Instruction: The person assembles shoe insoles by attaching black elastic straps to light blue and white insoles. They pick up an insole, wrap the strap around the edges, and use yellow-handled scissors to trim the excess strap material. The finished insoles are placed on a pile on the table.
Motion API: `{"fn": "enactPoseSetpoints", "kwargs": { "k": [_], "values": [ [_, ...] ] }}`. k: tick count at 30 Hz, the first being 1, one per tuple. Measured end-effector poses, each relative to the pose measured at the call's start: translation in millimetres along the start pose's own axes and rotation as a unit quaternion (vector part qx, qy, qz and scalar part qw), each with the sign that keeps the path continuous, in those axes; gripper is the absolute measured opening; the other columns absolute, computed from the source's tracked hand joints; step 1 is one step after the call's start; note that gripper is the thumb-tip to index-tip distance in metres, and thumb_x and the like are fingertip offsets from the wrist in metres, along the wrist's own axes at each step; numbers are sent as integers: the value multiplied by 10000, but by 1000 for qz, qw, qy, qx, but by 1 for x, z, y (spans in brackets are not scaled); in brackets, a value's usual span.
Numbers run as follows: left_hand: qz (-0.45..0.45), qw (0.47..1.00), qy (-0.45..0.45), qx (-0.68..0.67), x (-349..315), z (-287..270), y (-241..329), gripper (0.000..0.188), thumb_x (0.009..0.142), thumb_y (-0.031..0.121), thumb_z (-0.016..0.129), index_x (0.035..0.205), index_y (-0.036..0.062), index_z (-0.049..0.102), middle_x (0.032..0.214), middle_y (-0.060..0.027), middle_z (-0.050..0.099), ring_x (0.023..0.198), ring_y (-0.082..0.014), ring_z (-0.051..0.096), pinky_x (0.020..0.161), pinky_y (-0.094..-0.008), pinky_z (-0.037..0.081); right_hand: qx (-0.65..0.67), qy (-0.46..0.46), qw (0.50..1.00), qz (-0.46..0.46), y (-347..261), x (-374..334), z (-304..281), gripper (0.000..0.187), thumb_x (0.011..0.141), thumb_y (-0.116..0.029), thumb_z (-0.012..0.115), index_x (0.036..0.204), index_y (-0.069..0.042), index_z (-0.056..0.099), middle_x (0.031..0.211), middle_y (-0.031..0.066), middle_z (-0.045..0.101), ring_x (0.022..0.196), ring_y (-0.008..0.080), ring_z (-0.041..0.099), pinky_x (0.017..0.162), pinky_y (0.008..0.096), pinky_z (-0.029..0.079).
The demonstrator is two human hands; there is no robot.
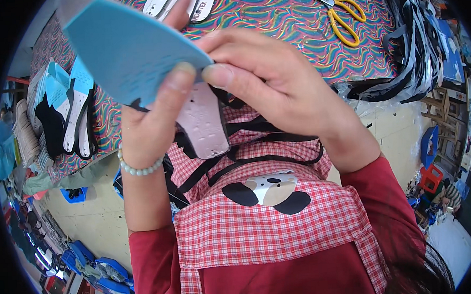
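Note:
Raised in front of my chest is a shoe insole [129, 43] with a broad light-blue front part, a pale pinkish heel part and black edging. My left hand [151, 122] grips it from below, its thumb lying across the blue part and its other fingers mostly behind it. At the right-hand edge, where blue meets pale, my right hand [274, 81] pinches the border between thumb and fingers. A black strap [194, 173] hangs in loops across my lap below the insole. Whether it is joined to the insole is hidden.
A patterned cloth covers the table [272, 33]. On it lie yellow-handled scissors [346, 16], white insole pieces [204, 2] at the far side and several similar blue-tipped insoles [76, 110] at the left. Black and grey strips [416, 47] hang over the right side.

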State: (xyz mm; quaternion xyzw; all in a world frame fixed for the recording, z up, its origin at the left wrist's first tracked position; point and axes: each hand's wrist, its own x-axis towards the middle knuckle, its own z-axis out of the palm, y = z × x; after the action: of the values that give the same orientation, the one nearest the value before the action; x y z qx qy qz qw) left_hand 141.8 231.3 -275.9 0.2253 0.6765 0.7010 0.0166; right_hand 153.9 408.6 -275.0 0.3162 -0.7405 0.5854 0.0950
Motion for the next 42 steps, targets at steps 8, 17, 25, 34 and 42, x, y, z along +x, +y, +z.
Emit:
{"fn": "enactPoseSetpoints", "kwargs": {
  "k": [8, 17, 25, 34, 42],
  "values": [
    [-4, 978, 112, -176, -1, 10, 21, 549, 968, 442, 438, 1233, -37, 479, 1035, -150, 630, 1087, -331, 579, 1050, -490, 343, 325, 159, 899, 247, -23, -19, 24, 184, 941, -170, 580, 1041, -20, 617, 821, -15, 599, 724, 49, 525, 611, 207, 423],
    [-33, 980, 122, -151, -3, 11, 28, 541, 961, 431, 473, 1256, -21, 439, 1045, -157, 594, 824, -234, 615, 756, -385, 536, 250, 120, 929, 247, -21, -38, 30, 134, 863, -122, 672, 912, -1, 643, 837, 40, 618, 734, 76, 586, 633, 224, 468],
    [-98, 986, 62, -118, 6, 32, 2, 305, 951, 200, 536, 1072, -80, 532, 919, -171, 664, 896, -242, 654, 793, -327, 513, -160, 173, 967, 101, -1, -27, 27, 166, 741, -157, 732, 822, -49, 635, 822, 79, 610, 672, 243, 617, 568, 309, 473],
    [-186, 948, -40, -256, 3, 26, 2, 369, 1001, 269, 420, 1107, -55, 563, 823, -88, 621, 788, -181, 621, 758, -301, 487, 77, 126, 987, 56, 0, 14, -16, 222, 874, -190, 627, 917, 27, 640, 870, 110, 627, 748, 236, 621, 667, 335, 478],
    [-96, 955, 4, -282, -1, 3, -9, 432, 1018, 325, 369, 1018, -35, 608, 608, -14, 455, 749, -196, 583, 909, -379, 448, 78, 50, 978, 188, 14, -35, 8, 339, 867, -126, 624, 1187, -42, 548, 922, 94, 647, 835, 201, 657, 686, 330, 515]
  ]
}}
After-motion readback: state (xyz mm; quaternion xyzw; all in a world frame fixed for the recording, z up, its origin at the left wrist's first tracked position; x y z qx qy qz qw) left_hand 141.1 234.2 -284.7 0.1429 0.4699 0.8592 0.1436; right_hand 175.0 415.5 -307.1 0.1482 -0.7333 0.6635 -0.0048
